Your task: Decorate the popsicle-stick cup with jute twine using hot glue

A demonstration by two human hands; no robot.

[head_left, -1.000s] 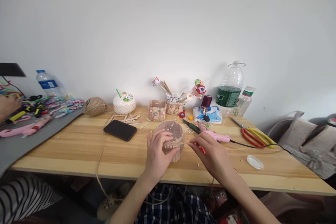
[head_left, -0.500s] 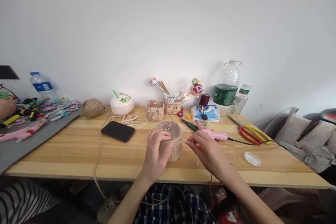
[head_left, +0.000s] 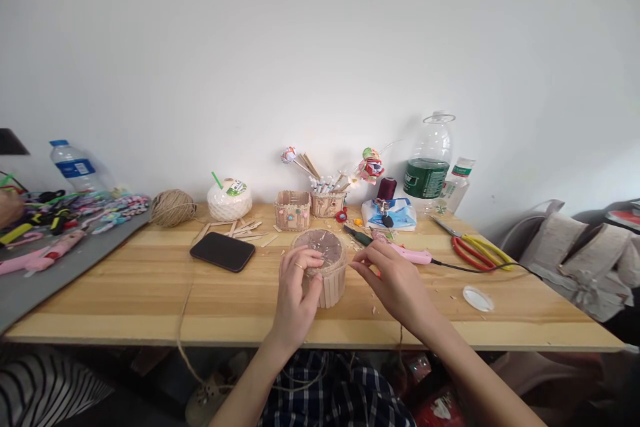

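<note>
Left hand [head_left: 296,290]: its thumb has slid leftward along the container's front since a second ago, and the right fingertips have come up closer to the rim; the whole view has swung slightly rightward.
Round container: open cylinder clad in upright pale wooden sticks [head_left: 332,288], standing upright at the near middle of the light wood-grained desk [head_left: 125,300], a twine band around its rim.
Left grip: fingers curled over the rim, thumb against the outside, the wall between them; a gold ring [head_left: 300,265] on one finger.
Right hand [head_left: 393,280]: thumb and index fingertips pinched together just beside the rim's right side, on a fine tan strand [head_left: 348,264], hard to make out.
Twine: a loose tan length [head_left: 183,328] hangs over the desk's front edge, left of the left arm; the tan twine ball [head_left: 173,207] sits at the back left.
Behind the container: two small stick-clad boxes [head_left: 293,213], the right one holding sticks and paper flowers.
Beside the right hand: pink hot-glue gun [head_left: 415,255], partly hidden by it; farther right, red-and-yellow-handled scissors [head_left: 483,253].
Left of the container: black phone [head_left: 223,251], lying flat.
Far left: another person's hand [head_left: 9,205], cut off and blurred.
</note>
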